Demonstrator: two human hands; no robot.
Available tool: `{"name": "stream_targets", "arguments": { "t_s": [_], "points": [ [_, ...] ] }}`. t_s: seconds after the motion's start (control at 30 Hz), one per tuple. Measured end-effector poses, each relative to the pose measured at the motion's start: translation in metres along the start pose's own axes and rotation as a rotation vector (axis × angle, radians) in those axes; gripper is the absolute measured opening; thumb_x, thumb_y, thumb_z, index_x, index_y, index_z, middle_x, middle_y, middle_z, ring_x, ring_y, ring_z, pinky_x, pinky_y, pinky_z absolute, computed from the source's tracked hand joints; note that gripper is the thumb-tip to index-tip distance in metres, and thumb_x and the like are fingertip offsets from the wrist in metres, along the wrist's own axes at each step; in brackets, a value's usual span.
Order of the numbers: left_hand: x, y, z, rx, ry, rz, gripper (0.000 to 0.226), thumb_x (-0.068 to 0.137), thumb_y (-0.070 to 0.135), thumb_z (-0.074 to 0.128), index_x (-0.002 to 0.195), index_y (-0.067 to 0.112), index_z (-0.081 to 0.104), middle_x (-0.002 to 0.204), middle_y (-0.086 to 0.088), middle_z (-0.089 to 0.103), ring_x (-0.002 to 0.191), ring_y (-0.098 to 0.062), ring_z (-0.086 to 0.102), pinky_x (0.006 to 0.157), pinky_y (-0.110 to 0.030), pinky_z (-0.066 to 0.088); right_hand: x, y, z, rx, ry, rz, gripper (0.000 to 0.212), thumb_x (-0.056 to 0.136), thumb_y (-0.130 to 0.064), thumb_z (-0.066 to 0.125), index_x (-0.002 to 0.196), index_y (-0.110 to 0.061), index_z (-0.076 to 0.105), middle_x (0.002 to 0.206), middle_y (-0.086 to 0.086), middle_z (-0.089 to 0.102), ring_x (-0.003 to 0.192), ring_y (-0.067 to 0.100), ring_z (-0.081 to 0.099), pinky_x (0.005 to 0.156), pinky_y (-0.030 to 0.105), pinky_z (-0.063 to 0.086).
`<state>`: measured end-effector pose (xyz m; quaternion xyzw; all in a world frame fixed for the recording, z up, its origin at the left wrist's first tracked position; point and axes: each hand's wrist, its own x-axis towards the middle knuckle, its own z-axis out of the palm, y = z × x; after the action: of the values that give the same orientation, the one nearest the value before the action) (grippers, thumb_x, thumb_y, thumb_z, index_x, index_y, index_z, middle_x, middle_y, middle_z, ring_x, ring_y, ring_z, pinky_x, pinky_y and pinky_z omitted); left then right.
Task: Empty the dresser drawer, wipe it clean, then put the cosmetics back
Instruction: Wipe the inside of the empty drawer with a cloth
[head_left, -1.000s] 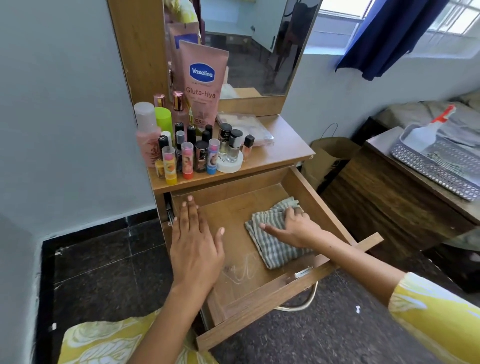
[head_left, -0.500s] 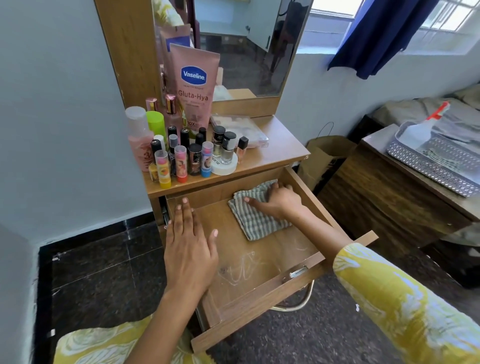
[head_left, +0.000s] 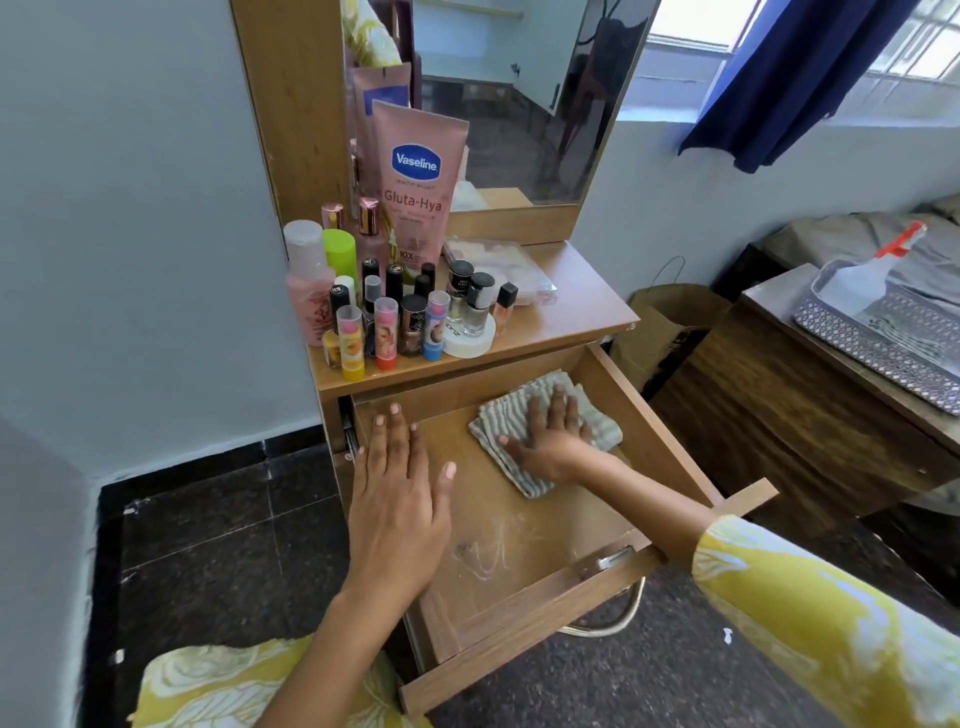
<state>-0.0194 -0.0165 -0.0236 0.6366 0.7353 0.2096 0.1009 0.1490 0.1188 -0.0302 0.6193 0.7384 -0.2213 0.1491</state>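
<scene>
Your right hand (head_left: 550, 441) presses flat, fingers spread, on the grey striped cloth (head_left: 524, 415) at the back of the open wooden drawer (head_left: 660, 431), frame centre. Your left hand (head_left: 397, 493) rests flat on its left edge. White smears (head_left: 485, 551) nearer the front may get missed; leaning could jolt the crowded cosmetics bottles (head_left: 395, 317) above.

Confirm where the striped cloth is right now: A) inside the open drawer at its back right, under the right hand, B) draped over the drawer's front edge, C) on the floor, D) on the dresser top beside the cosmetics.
A: the striped cloth lies on the bottom of the open drawer, near its back right corner, with the right hand pressed flat on it, while the cosmetics stand on the dresser top.
</scene>
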Motion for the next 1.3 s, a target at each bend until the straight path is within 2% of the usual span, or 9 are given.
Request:
{"name": "stream_targets", "arguments": {
  "t_s": [0.1,0.2,0.27,0.43,0.57,0.7,0.93,1.1,1.3],
  "points": [
    [0.003,-0.014,-0.009,-0.129,-0.084,0.033,0.071,0.09,0.064,-0.002,0.147,0.021,-0.004,0.15,0.007,-0.027,0.136,-0.003,-0.028,0.11,-0.025,-0.016,-0.008,-0.02,0.014,-0.113,-0.03,-0.218,0.082,0.094,-0.063,0.026,0.148,-0.026,-0.023,0.147,0.013,-0.041,0.137,0.034,-0.035,0.115,0.055,-0.013],
    [-0.001,-0.023,-0.01,-0.009,-0.065,0.089,0.069,0.085,0.058,-0.007,0.145,0.024,-0.012,0.148,0.005,-0.034,0.135,-0.005,-0.032,0.112,-0.029,-0.013,-0.028,-0.018,0.025,-0.382,-0.106,-0.593,0.078,0.094,-0.062,0.026,0.145,-0.033,-0.025,0.147,0.009,-0.042,0.136,0.027,-0.039,0.113,0.048,-0.021],
    [-0.004,-0.021,-0.01,0.025,-0.06,0.074,0.069,0.086,0.055,-0.008,0.145,0.021,-0.016,0.148,0.002,-0.035,0.135,-0.007,-0.032,0.113,-0.03,-0.012,-0.028,-0.004,0.015,-0.493,-0.141,-0.711,0.076,0.093,-0.064,0.026,0.139,-0.039,-0.029,0.146,0.003,-0.043,0.136,0.024,-0.039,0.111,0.044,-0.023],
    [-0.004,-0.013,-0.013,0.093,-0.068,0.031,0.069,0.089,0.053,-0.005,0.146,0.015,-0.016,0.149,-0.003,-0.035,0.138,-0.013,-0.027,0.112,-0.031,-0.012,-0.006,0.013,-0.001,-0.424,-0.1,-0.536,0.079,0.09,-0.068,0.024,0.144,-0.037,-0.024,0.142,0.0,-0.045,0.136,0.023,-0.038,0.117,0.053,-0.008],
    [-0.004,-0.009,-0.017,0.132,-0.097,-0.003,0.062,0.098,0.043,0.009,0.147,0.012,-0.012,0.15,-0.005,-0.032,0.139,-0.015,-0.024,0.113,-0.032,-0.012,-0.026,-0.016,0.024,-0.49,-0.134,-0.737,0.078,0.093,-0.064,0.029,0.14,-0.04,-0.027,0.146,0.004,-0.043,0.135,0.024,-0.041,0.113,0.048,-0.021],
    [-0.004,-0.005,-0.019,0.148,-0.106,-0.03,0.06,0.099,0.042,0.008,0.146,0.013,-0.014,0.15,-0.003,-0.03,0.139,-0.014,-0.023,0.113,-0.033,-0.011,-0.034,-0.015,0.023,-0.615,-0.159,-0.985,0.077,0.092,-0.062,0.039,0.145,-0.043,-0.014,0.149,0.002,-0.036,0.139,0.023,-0.036,0.115,0.045,-0.018],
    [-0.005,-0.007,-0.018,0.133,-0.089,-0.02,0.058,0.099,0.042,0.011,0.145,0.018,-0.016,0.152,-0.002,-0.026,0.14,-0.014,-0.022,0.111,-0.032,-0.013,-0.014,0.026,-0.01,-0.615,-0.149,-0.81,0.085,0.088,-0.067,0.041,0.141,-0.047,-0.022,0.148,-0.001,-0.042,0.137,0.023,-0.039,0.117,0.052,-0.012],
    [-0.005,-0.007,-0.017,0.153,-0.092,-0.027,0.058,0.099,0.041,0.01,0.145,0.017,-0.018,0.152,-0.002,-0.028,0.139,-0.015,-0.023,0.112,-0.033,-0.012,-0.036,-0.017,0.025,-0.602,-0.159,-0.953,0.083,0.09,-0.063,0.043,0.146,-0.042,-0.014,0.146,0.005,-0.04,0.135,0.026,-0.04,0.109,0.046,-0.024],
    [-0.005,-0.006,-0.016,0.157,-0.092,-0.03,0.058,0.099,0.041,0.011,0.145,0.017,-0.017,0.152,-0.002,-0.026,0.14,-0.013,-0.022,0.112,-0.033,-0.011,-0.032,-0.009,0.017,-0.559,-0.166,-1.033,0.08,0.087,-0.056,0.056,0.149,-0.043,0.006,0.152,-0.005,-0.027,0.142,0.02,-0.028,0.117,0.046,-0.013]
  ]
}}
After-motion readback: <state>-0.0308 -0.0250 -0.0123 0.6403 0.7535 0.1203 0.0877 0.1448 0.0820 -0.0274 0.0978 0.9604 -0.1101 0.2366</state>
